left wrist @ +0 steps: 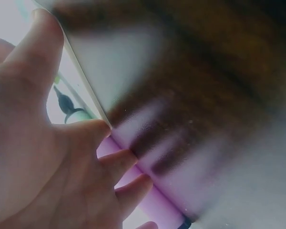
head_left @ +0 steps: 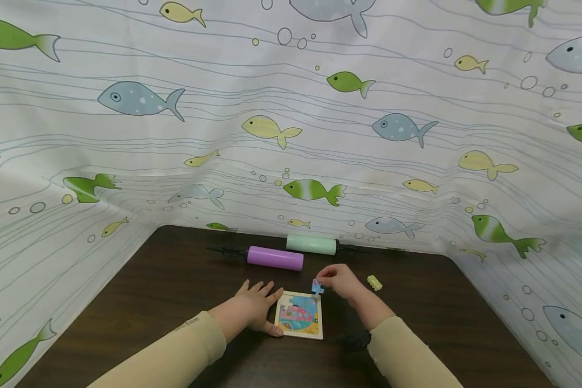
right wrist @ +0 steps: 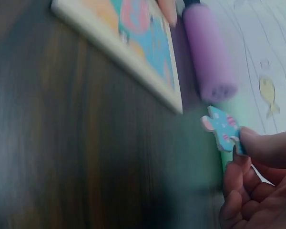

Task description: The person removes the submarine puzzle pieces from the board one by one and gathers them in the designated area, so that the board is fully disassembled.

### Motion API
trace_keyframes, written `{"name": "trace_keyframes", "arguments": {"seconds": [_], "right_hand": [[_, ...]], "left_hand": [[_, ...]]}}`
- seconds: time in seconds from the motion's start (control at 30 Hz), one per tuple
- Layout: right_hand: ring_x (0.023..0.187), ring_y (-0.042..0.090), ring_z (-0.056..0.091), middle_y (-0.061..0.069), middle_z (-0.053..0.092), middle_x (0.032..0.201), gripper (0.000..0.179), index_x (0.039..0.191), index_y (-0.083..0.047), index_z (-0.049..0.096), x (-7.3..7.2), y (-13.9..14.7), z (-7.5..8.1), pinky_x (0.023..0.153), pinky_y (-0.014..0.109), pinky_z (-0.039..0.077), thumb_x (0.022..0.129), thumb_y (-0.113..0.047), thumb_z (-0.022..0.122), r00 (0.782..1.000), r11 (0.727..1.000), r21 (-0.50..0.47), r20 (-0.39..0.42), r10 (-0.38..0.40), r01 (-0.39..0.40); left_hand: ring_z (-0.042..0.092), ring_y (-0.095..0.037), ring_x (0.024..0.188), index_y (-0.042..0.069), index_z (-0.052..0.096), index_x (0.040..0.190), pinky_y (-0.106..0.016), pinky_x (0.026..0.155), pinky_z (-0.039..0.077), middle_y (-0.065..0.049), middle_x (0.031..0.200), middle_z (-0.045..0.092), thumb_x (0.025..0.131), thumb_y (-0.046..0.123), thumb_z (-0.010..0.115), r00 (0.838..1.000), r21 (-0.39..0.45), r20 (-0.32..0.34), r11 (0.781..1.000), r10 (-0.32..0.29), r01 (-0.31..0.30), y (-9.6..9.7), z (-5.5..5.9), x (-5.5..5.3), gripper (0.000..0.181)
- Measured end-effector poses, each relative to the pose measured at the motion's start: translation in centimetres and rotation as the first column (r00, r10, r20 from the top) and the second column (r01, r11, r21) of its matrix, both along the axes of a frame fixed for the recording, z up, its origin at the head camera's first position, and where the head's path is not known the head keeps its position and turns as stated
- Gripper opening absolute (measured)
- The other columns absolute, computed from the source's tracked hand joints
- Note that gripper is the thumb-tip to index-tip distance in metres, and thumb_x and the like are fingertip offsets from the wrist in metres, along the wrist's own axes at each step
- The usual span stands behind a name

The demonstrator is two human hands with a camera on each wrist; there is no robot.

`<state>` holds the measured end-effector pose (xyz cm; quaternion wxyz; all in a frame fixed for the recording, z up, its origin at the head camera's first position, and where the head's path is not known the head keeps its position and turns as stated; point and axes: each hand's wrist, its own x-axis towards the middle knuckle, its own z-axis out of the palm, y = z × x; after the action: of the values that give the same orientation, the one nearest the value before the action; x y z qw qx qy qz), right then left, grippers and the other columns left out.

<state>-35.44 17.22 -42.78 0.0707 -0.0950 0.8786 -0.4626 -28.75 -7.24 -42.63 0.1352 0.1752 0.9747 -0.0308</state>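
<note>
Pinching one blue puzzle piece (right wrist: 225, 128) between thumb and curled fingertips: right hand (head_left: 340, 280). Piece is held just above the far right corner of one puzzle board (head_left: 298, 334); in the right wrist view its long axis slants upper left to lower right, pink knob pointing left, away from the hand. Left hand (head_left: 254, 306) spread wide, fingers straight, gripping nothing; thumb and index finger touch the board's left side. Board near square, no clear long axis; pink fish picture. Beyond: pumps, count two. Purple pump (head_left: 275, 258) has its black nozzle pointing left; mint pump (head_left: 311, 244), behind it, points right. Yellow block (head_left: 374, 283), count one, right of the right hand on the dark table (head_left: 174, 291). Lettering (head_left: 188, 324) at the left sleeve (head_left: 174, 350): too small to read reliably. Brands: none legible. Fish-print cloth (head_left: 320, 151) behind.
</note>
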Motion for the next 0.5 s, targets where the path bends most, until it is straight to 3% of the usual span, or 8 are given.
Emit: {"name": "trace_keyframes", "arguments": {"seconds": [0.23,0.5], "right_hand": [[0.079,0.021,0.055,0.006,0.062,0.088,0.008,0.092,-0.001,0.071,-0.6,4.3,-0.6,0.073,0.039,0.048,0.094,-0.004,0.064,0.996,0.991,0.110,0.042,-0.083,0.078],[0.079,0.022,0.055,0.007,0.062,0.087,0.007,0.089,0.000,0.070,-0.9,4.8,-1.9,0.071,0.037,0.046,0.093,-0.003,0.066,0.993,0.989,0.095,-0.015,-0.115,0.116]], "left_hand": [[0.028,-0.030,0.144,0.028,0.032,0.156,-0.056,0.114,0.016,-0.005,0.159,0.031,0.071,0.083,0.059,1.000,-0.003,0.013,1.000,0.006,-0.006,-0.1,0.0,-0.1,0.105],[0.028,-0.030,0.144,0.027,0.033,0.156,-0.057,0.114,0.016,-0.005,0.158,0.032,0.071,0.083,0.058,1.000,-0.005,0.006,1.000,-0.001,0.001,0.1,-0.1,-0.3,0.105]]}}
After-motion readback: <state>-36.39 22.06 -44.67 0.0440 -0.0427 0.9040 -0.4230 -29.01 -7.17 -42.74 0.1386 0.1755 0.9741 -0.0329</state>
